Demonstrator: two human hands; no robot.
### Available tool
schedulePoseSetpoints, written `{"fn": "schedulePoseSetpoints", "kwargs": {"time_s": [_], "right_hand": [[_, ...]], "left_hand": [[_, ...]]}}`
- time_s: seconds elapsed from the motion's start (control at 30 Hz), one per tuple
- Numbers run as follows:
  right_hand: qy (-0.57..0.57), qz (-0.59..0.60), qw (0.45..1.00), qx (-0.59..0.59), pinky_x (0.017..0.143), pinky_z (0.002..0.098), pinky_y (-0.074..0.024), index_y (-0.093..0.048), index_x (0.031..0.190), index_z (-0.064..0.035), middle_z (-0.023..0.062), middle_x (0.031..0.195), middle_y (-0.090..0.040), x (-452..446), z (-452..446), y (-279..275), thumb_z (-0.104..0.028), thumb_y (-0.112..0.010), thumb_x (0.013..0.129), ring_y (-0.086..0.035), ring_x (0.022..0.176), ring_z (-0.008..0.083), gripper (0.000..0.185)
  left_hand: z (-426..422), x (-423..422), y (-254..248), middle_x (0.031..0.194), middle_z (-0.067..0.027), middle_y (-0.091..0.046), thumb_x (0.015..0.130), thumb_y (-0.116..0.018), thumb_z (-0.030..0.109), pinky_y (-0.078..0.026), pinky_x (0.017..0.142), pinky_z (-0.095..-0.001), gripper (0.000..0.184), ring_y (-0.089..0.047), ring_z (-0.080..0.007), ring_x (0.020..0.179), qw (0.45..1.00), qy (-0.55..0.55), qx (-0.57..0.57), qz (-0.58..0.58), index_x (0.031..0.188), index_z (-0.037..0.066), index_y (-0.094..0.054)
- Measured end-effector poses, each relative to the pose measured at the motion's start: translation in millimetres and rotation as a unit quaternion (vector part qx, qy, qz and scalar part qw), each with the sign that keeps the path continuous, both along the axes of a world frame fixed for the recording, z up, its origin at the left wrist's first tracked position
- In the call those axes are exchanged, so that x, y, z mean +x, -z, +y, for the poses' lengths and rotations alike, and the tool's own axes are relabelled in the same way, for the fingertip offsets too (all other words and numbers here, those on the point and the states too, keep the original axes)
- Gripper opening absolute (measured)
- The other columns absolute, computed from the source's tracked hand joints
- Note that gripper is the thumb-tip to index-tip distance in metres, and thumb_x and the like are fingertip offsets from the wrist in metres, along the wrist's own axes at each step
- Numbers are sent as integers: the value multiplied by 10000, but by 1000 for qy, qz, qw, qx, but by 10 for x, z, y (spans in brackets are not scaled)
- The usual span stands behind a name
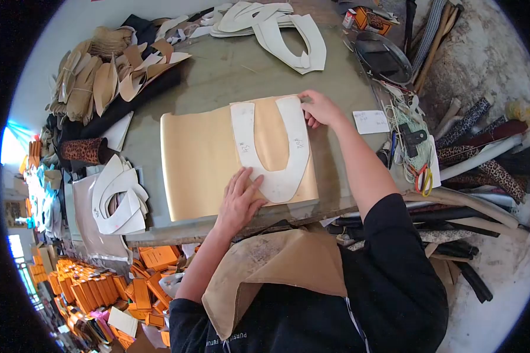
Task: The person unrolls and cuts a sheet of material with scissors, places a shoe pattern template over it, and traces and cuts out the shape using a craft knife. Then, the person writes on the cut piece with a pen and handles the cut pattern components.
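A person is leaning over a worktable (212, 79), and a white U-shaped card template (284, 185) with handwriting on both arms is lying on the right part of a tan sheet (197, 167). Its curve is facing near and its arms are pointing far. The left hand (239, 200) is lying palm down with fingers extended and slightly apart, its fingertips pressing the curve's near-left side; it is gripping nothing. The right hand (318, 110) is touching the far right corner, where the template's right arm is meeting the sheet's edge. Its fingers are partly curled; whether they are pinching card, sheet or both, I cannot tell.

The template is sitting close to the sheet's right and near edges, so a small slip could be pushing it past the material. The likeliest cause would be the right hand tugging that corner while the left is bearing on the curve alone, swinging the template around. Its left arm is lying unpressed and could be lifting. The sheet's left edge is bending over, and that springiness could be shifting everything.

Scissors (421, 181) are lying to the right, beyond the sheet, and more templates (123, 220) are fanning out near left.
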State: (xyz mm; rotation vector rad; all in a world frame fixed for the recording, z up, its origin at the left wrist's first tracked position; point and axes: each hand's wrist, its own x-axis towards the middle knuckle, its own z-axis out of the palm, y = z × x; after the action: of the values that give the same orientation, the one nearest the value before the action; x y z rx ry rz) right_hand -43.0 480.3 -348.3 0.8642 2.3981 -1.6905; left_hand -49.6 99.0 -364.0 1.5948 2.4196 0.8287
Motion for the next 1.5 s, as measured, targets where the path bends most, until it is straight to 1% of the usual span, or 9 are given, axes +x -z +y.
{"fn": "schedulePoseSetpoints", "kwargs": {"time_s": [0.17, 0.27, 0.9, 1.0, 1.07, 1.2, 1.3, 1.37, 1.5], "right_hand": [[18, 14, 999, -34, 487, 298, -548, -577, 1360, -80, 52, 754, -622, 18, 11, 20, -153, -544, 1026, -620, 552, 138, 343], [17, 18, 999, -25, 504, 327, -568, -579, 1346, -84, 87, 773, -649, 28, 5, 1, -120, -508, 1017, -656, 588, 173, 339], [8, 14, 999, -50, 521, 310, -552, -569, 1307, -96, 63, 796, -639, 11, 26, 9, -171, -556, 1018, -633, 600, 146, 299], [20, 6, 1000, 5, 538, 337, -561, -581, 1276, -77, 127, 872, -687, -88, 64, 120, -162, -567, 981, -677, 640, 193, 307], [-19, 55, 984, 166, 587, 337, -568, -579, 1285, -66, 159, 1020, -705, -204, 198, 442, -204, -614, 946, -714, 736, 214, 368], [12, 59, 983, 174, 607, 326, -553, -577, 1275, -57, 89, 982, -679, -237, 84, 265, -201, -656, 940, -644, 733, 169, 373], [98, 37, 993, 61, 581, 327, -566, -613, 1166, -2, 115, 920, -693, -86, -127, 22, -222, -659, 941, -673, 709, 176, 317], [54, -55, 996, 40, 529, 337, -580, -630, 1035, 35, 141, 829, -705, 62, -148, 0, -242, -636, 968, -705, 660, 207, 285], [-4, -138, 990, -16, 486, 351, -588, -629, 946, 40, 146, 760, -704, 374, -417, -60, -272, -611, 1000, -713, 607, 234, 316]], "left_hand": [[14, 23, -2, 1551, -189, -442, 857, -810, 255, -373, 1176, -527, 631, -401, -422, 1451, 1000, -12, -8, -5, 1434, 113, -598], [26, 24, -32, 1553, -188, -442, 861, -806, 257, -373, 1175, -528, 623, -396, -422, 1454, 1000, -14, -8, -9, 1432, 113, -601], [20, 25, -28, 1548, -198, -434, 883, -787, 276, -379, 1171, -530, 614, -392, -426, 1451, 1000, -13, -16, -11, 1440, 112, -587], [24, 23, -29, 1542, -200, -437, 882, -789, 274, -383, 1168, -530, 615, -395, -427, 1447, 1000, -10, -14, -10, 1440, 111, -587], [16, 23, -30, 1540, -202, -438, 880, -790, 272, -385, 1166, -530, 616, -396, -428, 1446, 1000, -10, -15, -8, 1438, 110, -588], [14, 14, -25, 1540, -199, -440, 876, -792, 268, -388, 1162, -530, 620, -398, -425, 1445, 1000, -7, -11, -4, 1439, 111, -587], [6, 16, -14, 1543, -196, -440, 875, -793, 267, -386, 1163, -531, 623, -398, -423, 1446, 1000, -8, -8, -8, 1442, 115, -586], [3, 11, -3, 1545, -194, -440, 874, -793, 266, -383, 1165, -531, 624, -398, -422, 1447, 1000, -10, -6, -11, 1444, 119, -586], [-8, 24, 22, 1555, -186, -435, 872, -795, 272, -380, 1168, -529, 629, -397, -419, 1450, 1000, -13, -6, -10, 1447, 127, -586]]}}
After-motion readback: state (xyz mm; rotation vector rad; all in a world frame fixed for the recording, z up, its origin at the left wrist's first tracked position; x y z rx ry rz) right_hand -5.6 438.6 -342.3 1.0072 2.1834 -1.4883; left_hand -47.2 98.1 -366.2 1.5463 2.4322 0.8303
